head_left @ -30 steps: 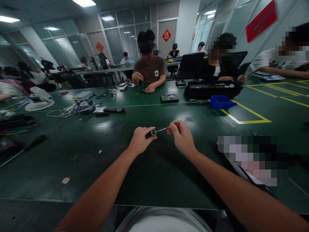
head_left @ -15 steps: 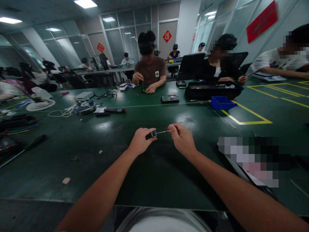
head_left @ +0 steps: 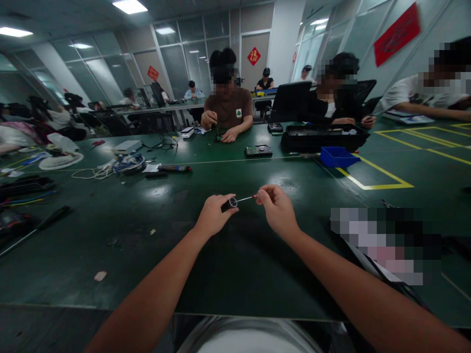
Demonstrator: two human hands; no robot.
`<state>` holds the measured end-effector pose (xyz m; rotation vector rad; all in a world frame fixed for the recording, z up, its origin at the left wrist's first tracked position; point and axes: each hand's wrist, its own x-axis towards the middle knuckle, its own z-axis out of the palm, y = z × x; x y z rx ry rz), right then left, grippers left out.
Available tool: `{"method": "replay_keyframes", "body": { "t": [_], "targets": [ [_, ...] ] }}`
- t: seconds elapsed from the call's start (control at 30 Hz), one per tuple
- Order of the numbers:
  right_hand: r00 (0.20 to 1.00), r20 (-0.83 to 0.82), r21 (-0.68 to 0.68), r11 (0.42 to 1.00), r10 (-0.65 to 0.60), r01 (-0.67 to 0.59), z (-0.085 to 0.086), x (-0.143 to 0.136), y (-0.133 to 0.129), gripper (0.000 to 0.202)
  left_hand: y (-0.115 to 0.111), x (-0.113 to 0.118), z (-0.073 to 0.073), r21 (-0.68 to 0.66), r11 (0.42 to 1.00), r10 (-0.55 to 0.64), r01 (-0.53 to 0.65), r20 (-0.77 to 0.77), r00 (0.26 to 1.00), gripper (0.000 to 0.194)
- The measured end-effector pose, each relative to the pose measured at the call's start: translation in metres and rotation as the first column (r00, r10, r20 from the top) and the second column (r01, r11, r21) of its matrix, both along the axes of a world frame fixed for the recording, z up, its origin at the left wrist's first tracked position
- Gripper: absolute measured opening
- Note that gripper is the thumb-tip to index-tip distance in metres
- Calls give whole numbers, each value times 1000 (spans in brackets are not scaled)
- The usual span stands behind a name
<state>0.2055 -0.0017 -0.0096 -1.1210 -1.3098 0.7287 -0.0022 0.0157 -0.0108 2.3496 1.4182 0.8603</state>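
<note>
Between the thumb and fingers of my left hand (head_left: pixel 214 215) is a small dark cylinder (head_left: pixel 232 202) with a silvery round rim, its end turned toward the right. My right hand (head_left: pixel 277 208) pinches a screwdriver (head_left: pixel 246 198) by its handle, which is reddish near the shaft. The thin metal shaft points left, and its tip reaches the rimmed end of the cylinder. I cannot tell how far inside the tip sits. Both hands are raised over the green tabletop (head_left: pixel 243 274), with most of the cylinder hidden by my left fingers.
A dark pen-like tool (head_left: pixel 174 168) and tangled cables (head_left: pixel 128 164) lie ahead to the left. A circuit board (head_left: pixel 258 150) and a blue bin (head_left: pixel 338 157) stand farther off. One long screwdriver (head_left: pixel 40 228) lies far left. A co-worker (head_left: pixel 228 110) sits opposite.
My right fingers have shifted slightly around the screwdriver's handle, and the hand has moved a little up. The left hand still holds the cylinder in nearly the same place.
</note>
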Motion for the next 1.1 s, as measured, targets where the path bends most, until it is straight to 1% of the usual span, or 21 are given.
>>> {"method": "replay_keyframes", "body": {
  "t": [0.1, 0.17, 0.2, 0.23, 0.27, 0.3, 0.33, 0.4, 0.5, 0.63, 0.77, 0.87, 0.93, 1.0, 1.07, 1.1],
  "targets": [
    [986, -163, -46, 998, 27, -35, -4, -2, 6, 23, -1, 2, 1, -7, 1000, 13, -13, -7, 1000, 42],
    [955, -296, -112, 992, 21, -56, -5, -1, 9, 24, -1, 3, 0, 0, 1000, -6, 6, -9, 1000, 42],
    [928, -373, -161, 983, 21, -87, -5, 0, 11, 23, -1, 3, 0, 13, 999, -29, 29, -8, 1000, 41],
    [894, -448, -212, 970, 14, -122, -5, 2, 13, 22, -1, 2, 0, 32, 998, -53, 53, -10, 999, 41],
    [853, -519, -270, 939, 45, -214, -5, 5, 15, 22, 0, 1, 0, 57, 996, -70, 71, -17, 997, 40],
    [810, -583, -327, 894, 63, -305, -4, 8, 16, 24, 0, 1, -1, 82, 993, -77, 79, -30, 997, 40],
    [776, -629, -364, 861, 55, -356, -3, 10, 18, 25, 1, 0, -1, 103, 992, -73, 78, -45, 996, 39],
    [756, -654, -364, 871, 12, -329, -2, 13, 19, 24, 2, -1, -1, 121, 991, -49, 57, -68, 996, 39],
    [798, -603, -291, 925, 20, -243, -3, 12, 19, 19, 2, -1, -2, 99, 994, -43, 50, -70, 997, 39],
    [879, -476, -201, 969, 32, -144, -5, 5, 17, 27, 0, 0, -2, 81, 996, -39, 43, -45, 998, 42],
    [933, -353, -142, 983, 63, -119, -5, 2, 14, 34, 0, 1, -1, 64, 997, -29, 32, -48, 998, 41],
    [966, -245, -75, 991, 87, -108, -1, 3, 9, 32, 0, 1, -1, 57, 998, -13, 15, -39, 999, 41],
    [987, -142, -37, 996, 74, -80, 5, 4, 4, 31, 0, 1, -1, 55, 998, -3, 4, -26, 1000, 41],
    [999, 13, -43, 999, 32, -31, 11, 5, -2, 31, -1, 1, -1, 51, 999, 2, -1, -18, 1000, 41],
    [991, 131, -59, 998, -2, 10, 16, 5, -6, 31, -1, 0, -1, 48, 999, -5, 6, -19, 1000, 40],
    [987, 160, -49, 999, 3, 5, 17, 5, -7, 29, 0, 0, -1, 46, 999, -9, 10, -21, 1000, 40]
  ]
}}
